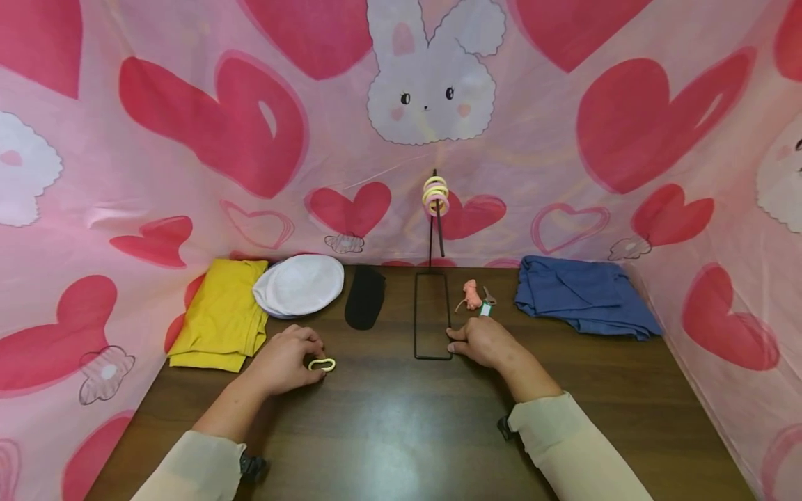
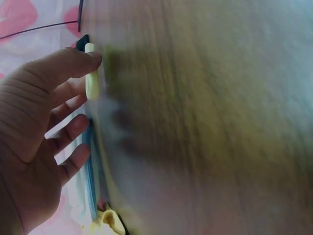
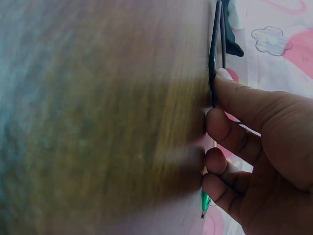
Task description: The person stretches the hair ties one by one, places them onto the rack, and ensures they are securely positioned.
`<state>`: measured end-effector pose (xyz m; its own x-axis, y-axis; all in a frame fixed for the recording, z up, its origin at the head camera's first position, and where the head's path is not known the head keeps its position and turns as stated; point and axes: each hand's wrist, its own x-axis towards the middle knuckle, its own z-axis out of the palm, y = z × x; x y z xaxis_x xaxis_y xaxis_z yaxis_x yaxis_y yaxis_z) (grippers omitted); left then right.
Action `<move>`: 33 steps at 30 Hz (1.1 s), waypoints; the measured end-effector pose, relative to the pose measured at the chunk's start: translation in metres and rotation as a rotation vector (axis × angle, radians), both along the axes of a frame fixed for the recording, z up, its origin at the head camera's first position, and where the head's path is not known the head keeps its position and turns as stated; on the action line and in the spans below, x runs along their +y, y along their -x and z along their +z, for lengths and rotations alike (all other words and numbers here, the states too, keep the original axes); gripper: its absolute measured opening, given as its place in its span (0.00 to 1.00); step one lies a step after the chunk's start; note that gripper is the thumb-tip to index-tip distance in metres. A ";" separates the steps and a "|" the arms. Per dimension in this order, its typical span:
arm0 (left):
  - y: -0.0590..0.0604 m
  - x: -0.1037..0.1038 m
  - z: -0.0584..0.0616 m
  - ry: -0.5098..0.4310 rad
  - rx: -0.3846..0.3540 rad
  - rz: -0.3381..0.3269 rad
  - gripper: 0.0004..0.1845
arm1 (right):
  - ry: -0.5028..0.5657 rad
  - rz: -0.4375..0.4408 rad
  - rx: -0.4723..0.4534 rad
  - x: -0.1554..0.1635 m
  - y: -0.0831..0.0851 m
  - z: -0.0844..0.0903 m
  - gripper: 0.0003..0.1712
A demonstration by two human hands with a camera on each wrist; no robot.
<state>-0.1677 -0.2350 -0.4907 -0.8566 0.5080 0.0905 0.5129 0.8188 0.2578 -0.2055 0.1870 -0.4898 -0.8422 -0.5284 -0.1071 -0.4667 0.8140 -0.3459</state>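
Note:
My left hand (image 1: 289, 362) is at the left front of the table and pinches a pale yellow hair tie (image 2: 92, 88) between thumb and forefinger. In the head view that hair tie (image 1: 322, 364) looks like a squeezed oval loop, close to the tabletop. My right hand (image 1: 485, 342) holds the right side of the rectangular wire base of a black stand (image 1: 432, 358) with thumb and forefinger; its other fingers are curled near the tabletop. High on the stand's arm hang several yellow and pink hair ties (image 1: 435, 195), bunched together.
Along the back lie a folded yellow cloth (image 1: 219, 313), a white round fabric item (image 1: 301, 285), a flat black item (image 1: 365, 298), a small orange-pink bundle (image 1: 472, 294), keys with a green tag (image 1: 486, 306) and a folded blue cloth (image 1: 583, 296). A heart-patterned sheet (image 1: 351, 160) surrounds the brown table (image 1: 388, 431).

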 end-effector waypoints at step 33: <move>0.017 0.068 0.066 -0.182 0.327 -0.208 0.04 | 0.012 -0.005 0.008 0.001 -0.003 0.000 0.21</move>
<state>-0.1842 -0.1669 -0.4246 -0.6486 0.6178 0.4446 0.7413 0.6451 0.1853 -0.2030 0.1876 -0.4901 -0.8459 -0.5250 -0.0938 -0.4653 0.8124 -0.3515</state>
